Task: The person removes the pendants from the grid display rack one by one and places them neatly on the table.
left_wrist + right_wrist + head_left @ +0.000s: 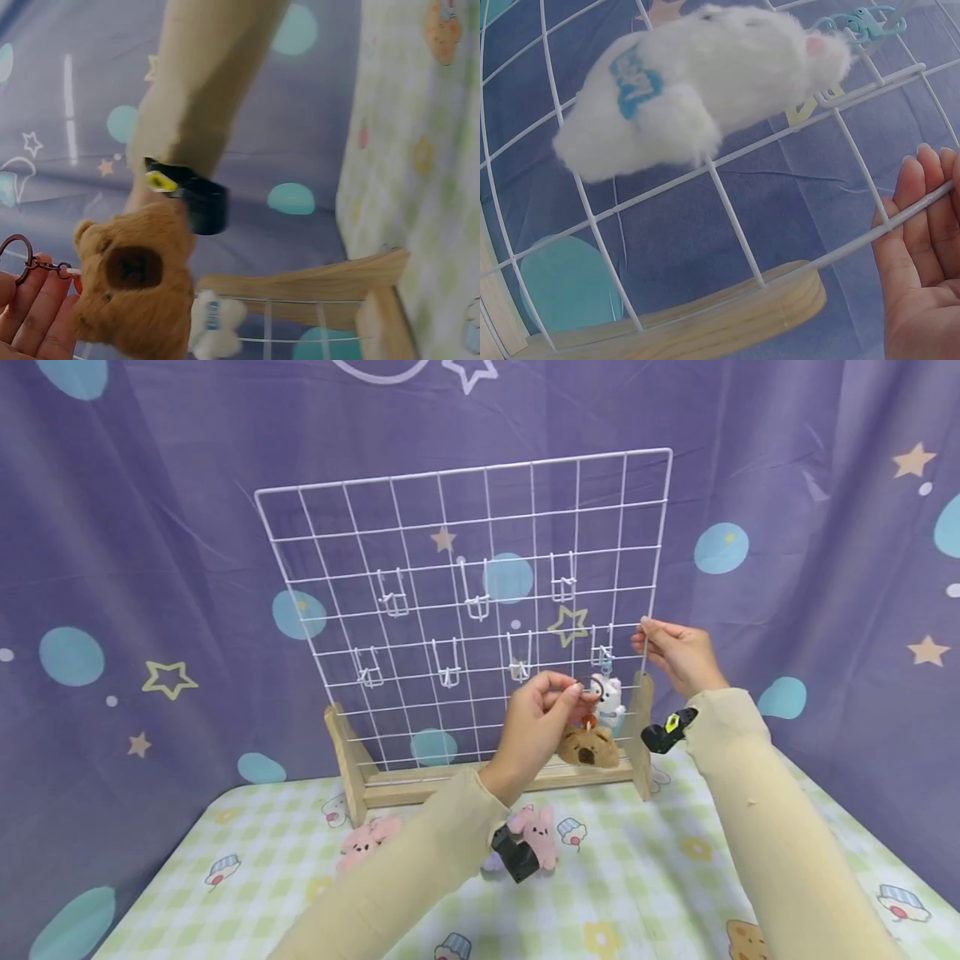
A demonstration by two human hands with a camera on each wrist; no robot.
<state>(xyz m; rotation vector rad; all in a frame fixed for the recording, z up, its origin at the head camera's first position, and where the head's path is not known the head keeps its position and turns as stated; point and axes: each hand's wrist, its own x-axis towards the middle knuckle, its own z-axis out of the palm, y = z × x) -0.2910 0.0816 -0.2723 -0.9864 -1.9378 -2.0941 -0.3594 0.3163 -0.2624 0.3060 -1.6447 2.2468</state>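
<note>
A brown bear plush keychain dangles from my left hand, whose thumb and fingers pinch its dark metal ring. In the left wrist view the bear's dark muzzle faces the camera. My right hand grips the right edge wire of a white wire grid; its fingers lie behind that wire in the right wrist view. Just behind the bear, a white plush keychain hangs from the lower right hook by a light blue clasp.
Wooden feet hold the grid upright on a green checked tablecloth. Several white hooks sit on the grid in two rows. Pink plush toys lie in front, partly hidden by my left arm. A purple curtain hangs behind.
</note>
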